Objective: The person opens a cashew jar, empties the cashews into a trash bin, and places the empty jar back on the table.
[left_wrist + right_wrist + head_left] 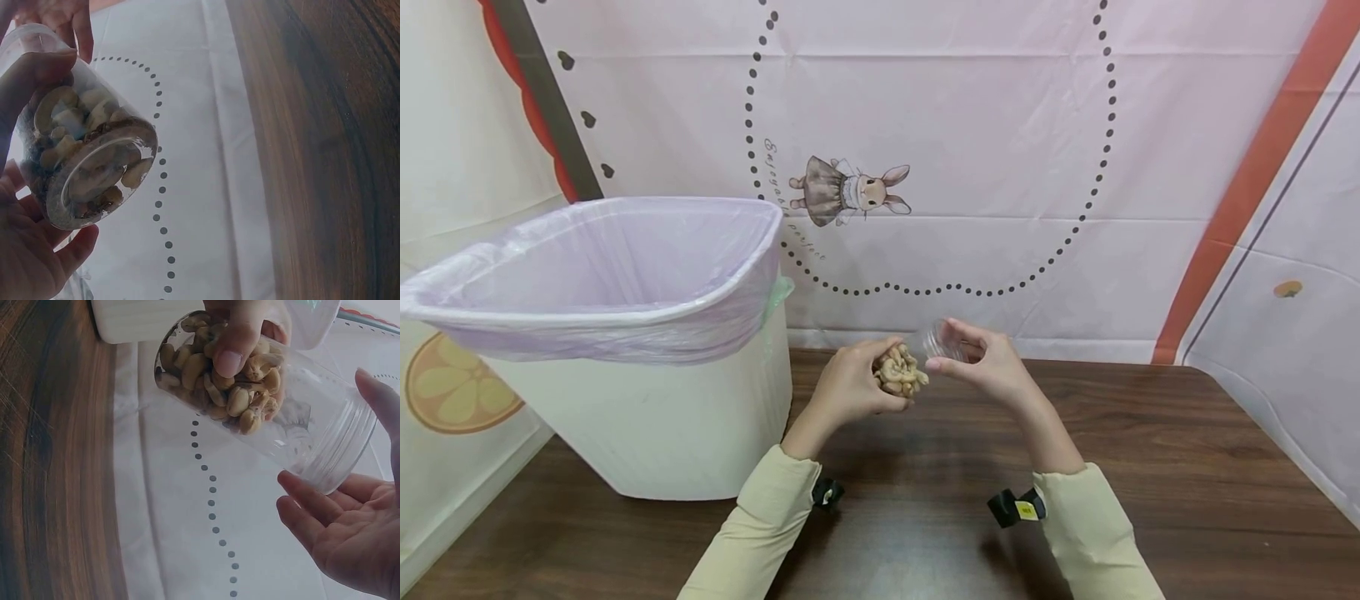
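Observation:
A clear plastic jar point(312, 434) lies tilted on its side in the air, its threaded mouth toward my right. Cashew nuts point(240, 394) are gathered in its bottom end. My left hand point(850, 379) grips the nut-filled end, with the thumb across the wall in the right wrist view. At the mouth end, my right hand point(992, 367) holds the rim between thumb and fingertips. The left wrist view shows the jar's round base point(103, 175) from below. No lid is visible on the mouth.
A large white bin point(670, 417) with a pale purple liner point(730, 308) stands on the left of the dark wooden table point(910, 517). Behind hangs a pale printed cloth point(1000, 167) with a rabbit figure. Dark wrist-worn devices point(1017, 507) sit near both cuffs.

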Motion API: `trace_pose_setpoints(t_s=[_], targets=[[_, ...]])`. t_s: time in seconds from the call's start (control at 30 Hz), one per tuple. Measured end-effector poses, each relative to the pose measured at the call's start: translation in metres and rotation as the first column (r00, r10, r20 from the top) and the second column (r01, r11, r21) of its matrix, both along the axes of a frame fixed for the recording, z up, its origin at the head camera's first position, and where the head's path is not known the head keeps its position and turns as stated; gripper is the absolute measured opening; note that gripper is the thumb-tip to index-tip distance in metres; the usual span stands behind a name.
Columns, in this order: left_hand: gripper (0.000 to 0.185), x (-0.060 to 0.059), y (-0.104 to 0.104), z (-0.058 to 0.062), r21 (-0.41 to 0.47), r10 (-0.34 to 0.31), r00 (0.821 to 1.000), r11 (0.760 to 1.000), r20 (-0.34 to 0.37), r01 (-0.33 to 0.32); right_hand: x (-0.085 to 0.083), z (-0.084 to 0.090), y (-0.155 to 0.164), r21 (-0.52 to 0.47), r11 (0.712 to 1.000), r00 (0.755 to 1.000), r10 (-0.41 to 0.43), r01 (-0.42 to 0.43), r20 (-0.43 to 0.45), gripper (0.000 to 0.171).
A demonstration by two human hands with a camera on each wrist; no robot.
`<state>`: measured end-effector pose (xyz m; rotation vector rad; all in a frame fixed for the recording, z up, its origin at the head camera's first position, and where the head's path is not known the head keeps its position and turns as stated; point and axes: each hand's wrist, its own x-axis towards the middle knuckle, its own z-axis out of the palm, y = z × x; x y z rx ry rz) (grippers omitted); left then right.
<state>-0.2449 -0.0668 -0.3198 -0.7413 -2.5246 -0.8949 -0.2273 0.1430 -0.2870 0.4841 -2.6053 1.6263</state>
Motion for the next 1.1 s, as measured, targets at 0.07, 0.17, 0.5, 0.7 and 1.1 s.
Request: trace_pose_setpoints(t_s=[0.07, 0.17, 0.5, 0.7, 1.1], targets=[[0.079, -0.0001, 0.0002, 0.0005, -0.003, 0.006, 1.000, 1.000, -0.003, -0.006, -0.0016, -0.0011, 0.0001, -0.018, 1.000, 1.000, 0.013, -0.013, -0.007, 0.079], [0.077, 0.0011, 0.0002, 0.0016, -0.012, 0.019, 1.000, 1.000, -0.013, -0.019, -0.0025, -0.0020, -0.0012, -0.042, 0.999, 1.000, 0.021, -0.022, -0.012, 0.077], [0.076, 0.0033, 0.0016, 0.0039, -0.040, 0.060, 0.997, 0.997, -0.048, -0.062, 0.0004, 0.0009, -0.0078, -0.108, 0.994, 0.999, -0.026, 0.029, 0.032, 0.073], [0.077, 0.0047, 0.0044, 0.0061, -0.081, 0.087, 0.994, 0.992, -0.059, -0.092, 0.0000, -0.0017, -0.0074, -0.151, 0.987, 0.998, -0.056, 0.062, 0.043, 0.069], [0.078, 0.0085, 0.0071, 0.0085, -0.095, 0.116, 0.989, 0.988, -0.088, -0.124, 0.0019, -0.0002, -0.0082, -0.096, 0.985, 0.989, -0.139, 0.144, 0.054, 0.067]])
